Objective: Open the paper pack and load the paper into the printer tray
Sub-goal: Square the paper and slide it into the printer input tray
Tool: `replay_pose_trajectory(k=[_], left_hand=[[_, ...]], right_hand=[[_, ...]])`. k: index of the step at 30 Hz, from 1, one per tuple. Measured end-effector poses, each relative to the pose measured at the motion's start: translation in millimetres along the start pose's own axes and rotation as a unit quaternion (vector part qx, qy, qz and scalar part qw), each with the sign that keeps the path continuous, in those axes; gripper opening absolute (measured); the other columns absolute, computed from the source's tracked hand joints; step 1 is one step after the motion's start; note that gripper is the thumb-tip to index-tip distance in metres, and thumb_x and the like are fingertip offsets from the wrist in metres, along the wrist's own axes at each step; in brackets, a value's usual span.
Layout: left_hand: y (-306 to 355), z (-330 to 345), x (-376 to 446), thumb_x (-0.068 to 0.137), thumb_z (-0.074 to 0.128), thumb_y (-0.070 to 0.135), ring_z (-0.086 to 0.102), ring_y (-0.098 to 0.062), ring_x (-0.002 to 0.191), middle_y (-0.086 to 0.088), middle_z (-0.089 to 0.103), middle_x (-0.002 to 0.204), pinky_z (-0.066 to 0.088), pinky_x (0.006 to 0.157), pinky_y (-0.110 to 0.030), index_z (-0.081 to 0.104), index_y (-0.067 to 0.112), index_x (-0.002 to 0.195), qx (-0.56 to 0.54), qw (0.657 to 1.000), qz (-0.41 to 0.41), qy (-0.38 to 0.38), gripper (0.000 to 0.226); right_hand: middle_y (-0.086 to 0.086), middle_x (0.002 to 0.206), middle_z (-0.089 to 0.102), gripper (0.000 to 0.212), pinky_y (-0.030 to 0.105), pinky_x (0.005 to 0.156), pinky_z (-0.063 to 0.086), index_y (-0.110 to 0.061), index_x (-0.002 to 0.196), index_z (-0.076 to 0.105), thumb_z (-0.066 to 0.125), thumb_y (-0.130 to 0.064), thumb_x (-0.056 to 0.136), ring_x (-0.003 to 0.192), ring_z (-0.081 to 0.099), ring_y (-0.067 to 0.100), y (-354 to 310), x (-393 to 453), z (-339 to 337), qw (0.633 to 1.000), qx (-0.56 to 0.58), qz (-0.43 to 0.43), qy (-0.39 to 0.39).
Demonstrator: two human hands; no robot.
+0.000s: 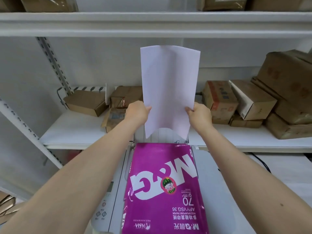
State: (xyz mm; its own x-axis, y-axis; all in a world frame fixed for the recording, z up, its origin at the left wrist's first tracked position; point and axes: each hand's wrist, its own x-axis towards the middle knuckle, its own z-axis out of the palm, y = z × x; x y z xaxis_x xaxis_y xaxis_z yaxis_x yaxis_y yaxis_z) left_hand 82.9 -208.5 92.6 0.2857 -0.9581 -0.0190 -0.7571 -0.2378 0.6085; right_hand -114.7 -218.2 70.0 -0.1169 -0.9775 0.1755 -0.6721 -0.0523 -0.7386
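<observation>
Place: a stockroom or office storeroom.
Evidence: white metal shelving (152,22) behind the printer (216,183) holds taped cardboard boxes (249,100), above and to both sides.

You get bright, even, cool light with only faint shadows under the shelf (152,22) boards. Glare shines off the glossy purple wrapper of the paper pack (162,188). The wide lens bends straight lines toward the frame edges, and your forearms look stretched. The whole frame is slightly soft.
</observation>
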Motion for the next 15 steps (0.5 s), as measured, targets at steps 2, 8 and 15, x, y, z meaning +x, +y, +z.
replay_pose_trajectory(k=[2,8,15], left_hand=[[1,6,11,0.096,0.049,0.032,0.065,-0.036,0.085,-0.024,0.068,0.100,0.048,0.074,-0.034,0.061,-0.004,0.096,0.009,1.000,-0.010,0.006,0.037],[-18,26,33,0.097,0.050,0.025,0.062,-0.032,0.099,-0.017,0.063,0.095,0.047,0.084,-0.036,0.065,0.006,0.106,0.058,0.997,-0.025,-0.031,0.025],[-60,39,56,0.094,0.054,0.030,0.071,-0.036,0.087,-0.021,0.070,0.097,0.056,0.080,-0.039,0.065,-0.008,0.100,-0.008,0.997,-0.029,-0.077,0.041]], right_hand=[[0.011,0.089,0.064,0.025,0.029,0.069,0.040,-0.005,0.098,0.064,0.048,-0.024,0.098,0.083,0.056,0.028,1,9,11,1.000,0.006,0.010,-0.002],[0.012,0.102,0.069,0.026,0.034,0.075,0.047,-0.010,0.109,0.065,0.050,-0.026,0.096,0.091,0.061,0.032,15,36,39,0.998,0.023,0.049,-0.043],[0.011,0.103,0.071,0.027,0.048,0.087,0.053,-0.010,0.104,0.068,0.058,-0.030,0.088,0.094,0.065,0.032,50,58,54,0.987,0.028,0.081,-0.135]])
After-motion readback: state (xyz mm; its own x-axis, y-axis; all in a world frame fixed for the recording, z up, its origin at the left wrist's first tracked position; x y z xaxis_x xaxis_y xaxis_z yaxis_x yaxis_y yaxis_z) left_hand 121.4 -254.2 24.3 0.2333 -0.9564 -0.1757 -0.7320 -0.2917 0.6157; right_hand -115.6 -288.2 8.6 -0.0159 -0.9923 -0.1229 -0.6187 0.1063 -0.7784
